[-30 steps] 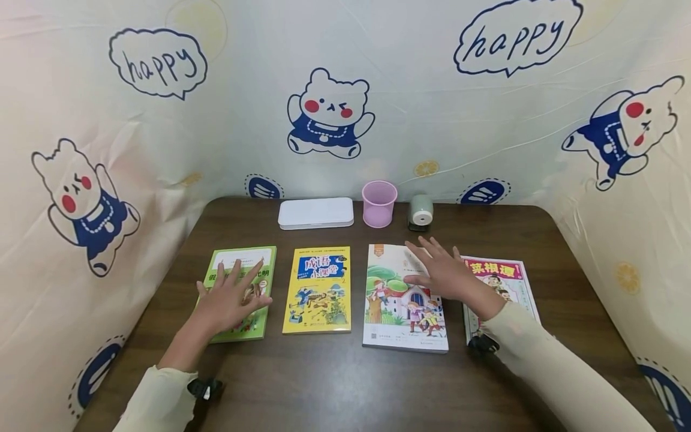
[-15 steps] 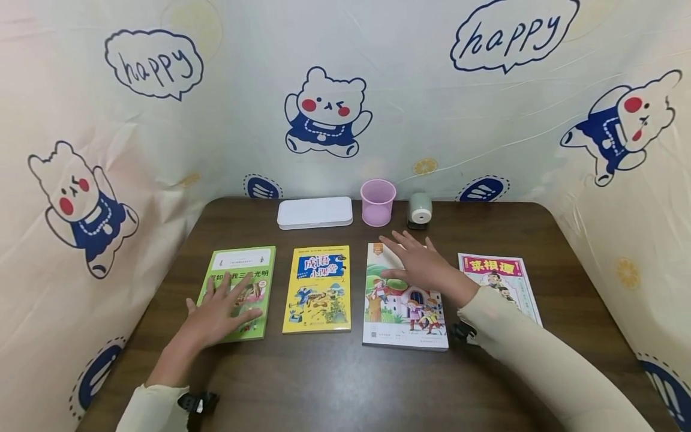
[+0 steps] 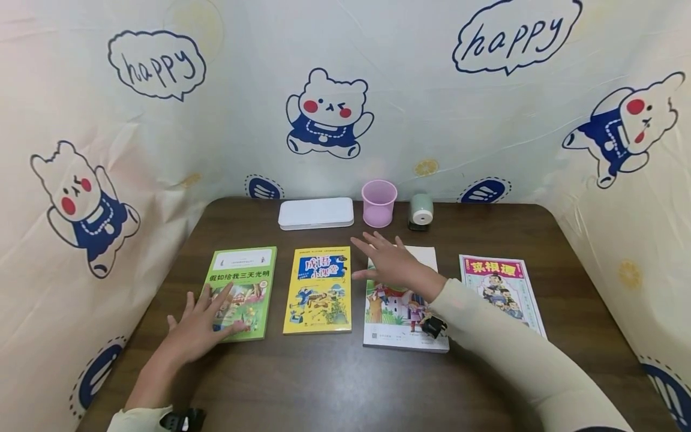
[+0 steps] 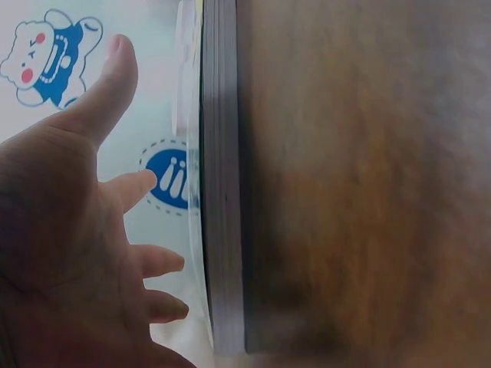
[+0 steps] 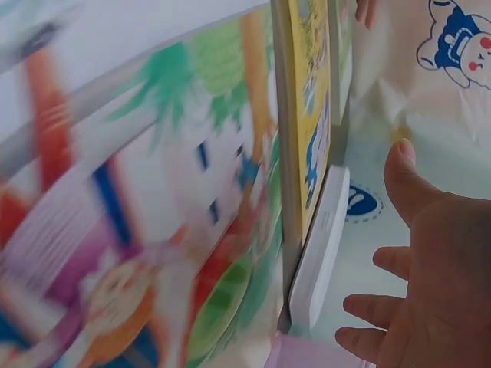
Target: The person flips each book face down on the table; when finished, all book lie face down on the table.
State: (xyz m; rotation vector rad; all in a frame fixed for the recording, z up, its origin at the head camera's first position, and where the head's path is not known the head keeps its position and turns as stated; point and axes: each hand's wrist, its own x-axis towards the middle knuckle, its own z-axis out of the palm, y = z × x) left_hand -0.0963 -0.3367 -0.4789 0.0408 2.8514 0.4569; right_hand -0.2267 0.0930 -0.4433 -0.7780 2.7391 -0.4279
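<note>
Four books would exceed my count, so several books lie in a row on the brown table. My left hand, fingers spread, hovers over the lower left of the green book; the left wrist view shows a gap between palm and the book's page edge. My right hand, fingers spread too, is above the upper part of the white illustrated book, hiding some of its cover. Its fingertips point toward the yellow book. Neither hand holds anything.
Along the table's back edge stand a white flat case, a pink cup and a green pencil sharpener. A pink-and-white book lies at the right, partly behind the right sleeve. Printed cloth hangs around the table.
My right hand has moved left, from between the white and pink-and-white books to over the white book's top left. My left hand has drawn back toward the lower left, uncovering more of the green book.
</note>
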